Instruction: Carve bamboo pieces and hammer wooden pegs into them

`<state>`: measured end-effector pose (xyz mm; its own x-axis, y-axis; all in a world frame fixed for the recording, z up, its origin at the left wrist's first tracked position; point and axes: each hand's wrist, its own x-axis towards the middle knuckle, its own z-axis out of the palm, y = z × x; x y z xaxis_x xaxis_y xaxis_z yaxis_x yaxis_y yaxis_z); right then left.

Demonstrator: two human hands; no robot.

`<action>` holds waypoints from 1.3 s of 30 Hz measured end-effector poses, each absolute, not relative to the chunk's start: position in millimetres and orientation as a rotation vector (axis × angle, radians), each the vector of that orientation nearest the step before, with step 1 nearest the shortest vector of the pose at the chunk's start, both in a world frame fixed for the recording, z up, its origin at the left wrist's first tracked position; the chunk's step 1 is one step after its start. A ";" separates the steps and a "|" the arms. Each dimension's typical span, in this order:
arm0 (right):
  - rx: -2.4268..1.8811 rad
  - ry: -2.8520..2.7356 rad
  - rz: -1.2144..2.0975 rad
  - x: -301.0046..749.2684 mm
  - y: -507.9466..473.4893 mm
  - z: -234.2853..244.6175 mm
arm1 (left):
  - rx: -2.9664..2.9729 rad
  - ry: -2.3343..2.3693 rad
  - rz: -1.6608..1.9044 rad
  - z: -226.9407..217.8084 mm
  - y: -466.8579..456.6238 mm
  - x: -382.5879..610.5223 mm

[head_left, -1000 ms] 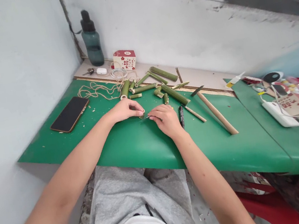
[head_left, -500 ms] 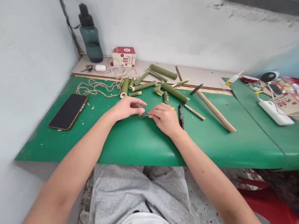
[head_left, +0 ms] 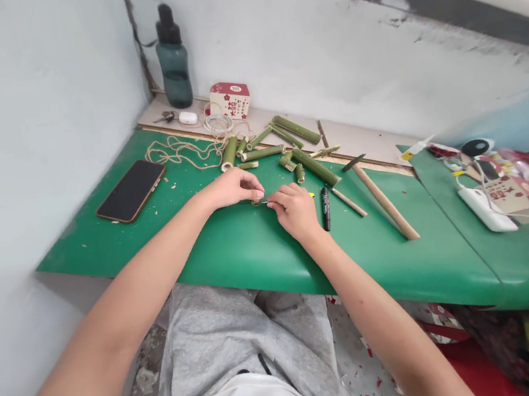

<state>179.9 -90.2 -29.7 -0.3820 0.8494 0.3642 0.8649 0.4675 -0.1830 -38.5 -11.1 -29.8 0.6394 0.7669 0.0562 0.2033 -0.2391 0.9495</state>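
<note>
My left hand [head_left: 235, 188] rests on the green mat [head_left: 233, 250], its fingers pinched over a small bamboo ring that is mostly hidden under them. My right hand [head_left: 295, 208] sits right beside it, fingers closed on a thin pointed tool with a yellow end [head_left: 311, 195]; the tool's tip meets the ring between the two hands. A black marker [head_left: 326, 208] lies just right of my right hand.
Several green bamboo pieces [head_left: 281, 148] and twine [head_left: 180, 151] lie behind the hands. A phone [head_left: 131, 190] is at the left, a bottle [head_left: 173, 58] and small box [head_left: 228, 100] at the back. A wooden-handled tool [head_left: 381, 199] and a cluttered pile [head_left: 500, 185] lie right.
Both hands stay together on the mat at the small ring; the left fingers have closed down over it. The view has shifted a little.
</note>
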 end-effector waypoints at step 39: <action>-1.405 -2.392 -0.174 178.2 -92.4 -29.8 | 1.719 0.806 0.673 -33.1 -11.4 -35.3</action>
<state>178.2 -92.4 -29.8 -0.4408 0.8197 0.3658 0.8640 0.4979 -0.0744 -35.3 -11.4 -33.1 0.6118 0.7896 0.0460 0.1866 -0.2006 0.9617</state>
